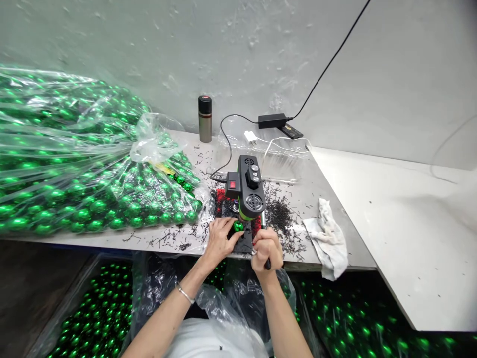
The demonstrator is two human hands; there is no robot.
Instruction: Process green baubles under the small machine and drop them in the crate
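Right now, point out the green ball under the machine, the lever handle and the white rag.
green ball (238, 226), head view, on its shiny top, at the left hand's fingertips.
lever handle (264, 220), head view, on the shaft above the right hand.
white rag (328, 233), head view, on its crumpled middle.

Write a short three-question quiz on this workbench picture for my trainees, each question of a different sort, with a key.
1. True or false: the left hand holds a green ball under the small black machine.
2. What does the right hand grip? A) the machine's handle B) the white rag C) the flask
3. Fill in: the big clear bag on the table is full of green ____.

Key: 1 true; 2 A; 3 balls.
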